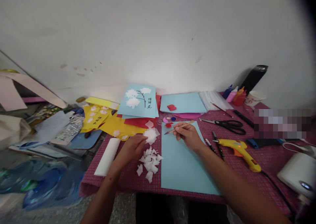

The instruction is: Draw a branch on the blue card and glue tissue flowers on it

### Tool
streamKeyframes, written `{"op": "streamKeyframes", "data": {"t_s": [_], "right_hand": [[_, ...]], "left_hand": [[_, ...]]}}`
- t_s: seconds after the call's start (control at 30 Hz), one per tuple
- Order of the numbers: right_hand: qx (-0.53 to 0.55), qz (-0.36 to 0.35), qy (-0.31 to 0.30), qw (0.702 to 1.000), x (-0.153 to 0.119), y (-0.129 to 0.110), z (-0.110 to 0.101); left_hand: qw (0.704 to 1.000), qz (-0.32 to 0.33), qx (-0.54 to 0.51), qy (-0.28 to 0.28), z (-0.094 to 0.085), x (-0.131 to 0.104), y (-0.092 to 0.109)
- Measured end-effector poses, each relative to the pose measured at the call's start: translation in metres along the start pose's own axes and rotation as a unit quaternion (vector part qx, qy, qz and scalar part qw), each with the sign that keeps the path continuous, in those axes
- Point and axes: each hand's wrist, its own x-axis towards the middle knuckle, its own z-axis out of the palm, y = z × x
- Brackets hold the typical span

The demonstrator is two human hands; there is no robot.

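Observation:
My right hand (186, 135) is closed around a thin wooden paintbrush (191, 122), its dark tip slanting down to the left over the top of a light blue sheet (185, 168). My left hand (134, 146) has its fingertips together at the edge of some thin white paper pieces (151, 135) and seems to pinch them. Just below lies a loose heap of white paper scraps (150, 161). Small red paper bits (169, 125) and paint-coloured dots sit at the blue sheet's top edge. A white paper roll (108, 156) rests beside my left forearm.
Behind stand a blue card with white flowers (137, 100) and yellow cards (95, 117). On the right lie scissors (228, 125), a yellow glue gun (240, 151) with its cord, and markers (218, 146). Paint bottles (239, 95), a paper cup (254, 98) and a black flask (255, 79) stand by the wall.

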Motion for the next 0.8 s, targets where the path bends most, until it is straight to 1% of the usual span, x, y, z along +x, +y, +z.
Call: {"op": "streamKeyframes", "data": {"t_s": [0.03,0.1,0.17,0.27,0.33,0.43,0.5,0.53,0.6,0.63,0.67,0.7,0.73,0.8], "right_hand": [[-0.001,0.001,0.002,1.000,0.000,0.000,0.000],[-0.002,0.002,0.004,1.000,0.000,0.000,-0.001],[-0.004,0.003,0.004,1.000,0.001,0.000,-0.002],[-0.005,0.002,0.004,1.000,0.001,0.000,-0.003],[-0.006,0.001,0.005,1.000,0.001,0.000,-0.003],[-0.005,0.001,0.008,1.000,0.002,0.000,-0.004],[-0.001,0.000,0.013,1.000,0.002,0.000,-0.005],[0.003,-0.002,0.016,1.000,0.002,0.000,-0.005],[0.012,-0.008,0.024,1.000,0.002,-0.001,-0.005],[0.017,-0.012,0.028,0.999,0.002,-0.002,-0.005],[0.023,-0.017,0.032,0.999,0.002,-0.003,-0.004],[0.028,-0.022,0.036,0.999,0.002,-0.004,-0.004],[0.032,-0.028,0.038,0.998,0.002,-0.006,-0.003],[0.034,-0.038,0.041,0.998,0.001,-0.009,-0.003]], "left_hand": [[1.000,-0.009,0.012,0.026,0.002,0.009,-0.007],[0.998,-0.015,0.051,0.042,0.008,0.029,-0.019],[0.994,-0.013,0.106,0.026,0.016,0.048,-0.027],[0.983,0.006,0.184,0.015,0.026,0.070,-0.029],[0.979,0.011,0.202,0.008,0.030,0.079,-0.029],[0.982,0.000,0.188,0.002,0.030,0.084,-0.029],[0.983,-0.007,0.182,0.013,0.027,0.084,-0.028],[0.985,-0.013,0.168,0.029,0.025,0.082,-0.025],[0.992,-0.044,0.088,0.076,0.022,0.077,-0.015],[0.992,-0.072,0.012,0.104,0.021,0.074,-0.007],[0.985,-0.104,-0.079,0.117,0.022,0.072,0.002],[0.968,-0.131,-0.180,0.114,0.024,0.070,0.012],[0.941,-0.155,-0.283,0.104,0.027,0.069,0.021],[0.875,-0.189,-0.437,0.089,0.036,0.071,0.038]]}}
